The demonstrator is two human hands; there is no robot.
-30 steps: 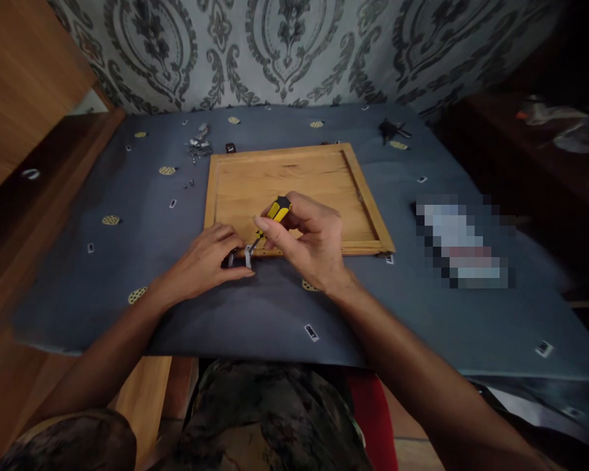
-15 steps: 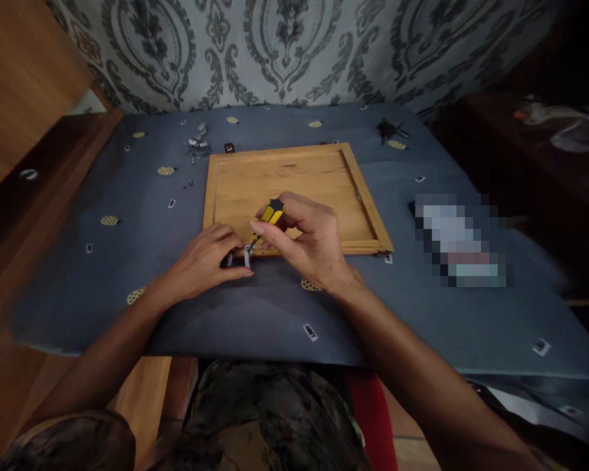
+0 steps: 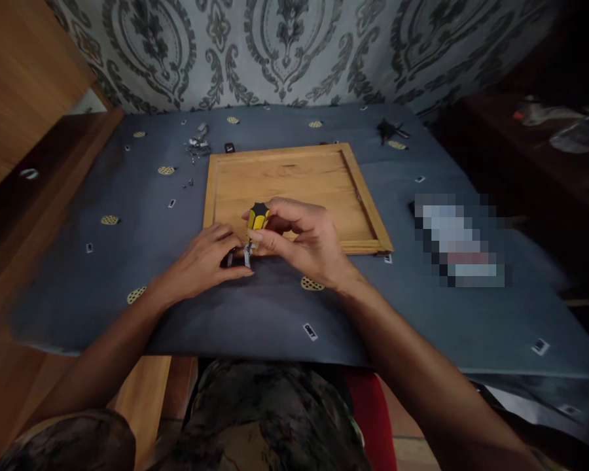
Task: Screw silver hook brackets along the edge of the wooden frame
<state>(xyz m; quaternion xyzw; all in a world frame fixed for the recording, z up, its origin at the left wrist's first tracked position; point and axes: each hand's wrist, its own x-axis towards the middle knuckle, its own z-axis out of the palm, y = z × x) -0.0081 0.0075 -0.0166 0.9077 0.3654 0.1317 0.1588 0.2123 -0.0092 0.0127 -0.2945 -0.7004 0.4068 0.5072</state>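
A framed wooden panel [image 3: 285,183] lies on the cloth-covered table. At its near edge, left of centre, sits a small metal hinge [image 3: 247,256]. My left hand [image 3: 203,258] is curled around the hinge, fingers on the panel edge and thumb on the near side. My right hand [image 3: 307,239] grips a short yellow-and-black screwdriver [image 3: 258,217] by its handle. The screwdriver stands nearly upright, its tip down at the hinge. The tip and any screw under it are too small to make out.
Loose metal hardware [image 3: 199,142] lies beyond the panel's far left corner, with a few small screws [image 3: 189,183] nearer. A dark object [image 3: 391,129] sits at the back right. A blurred-out phone-like object [image 3: 459,239] lies on the right. Patterned fabric [image 3: 285,52] hangs behind the table.
The screwdriver has gone from leaning to the right to nearly upright, its handle moving left with my right hand. My left hand, the hinge and the panel stay put.
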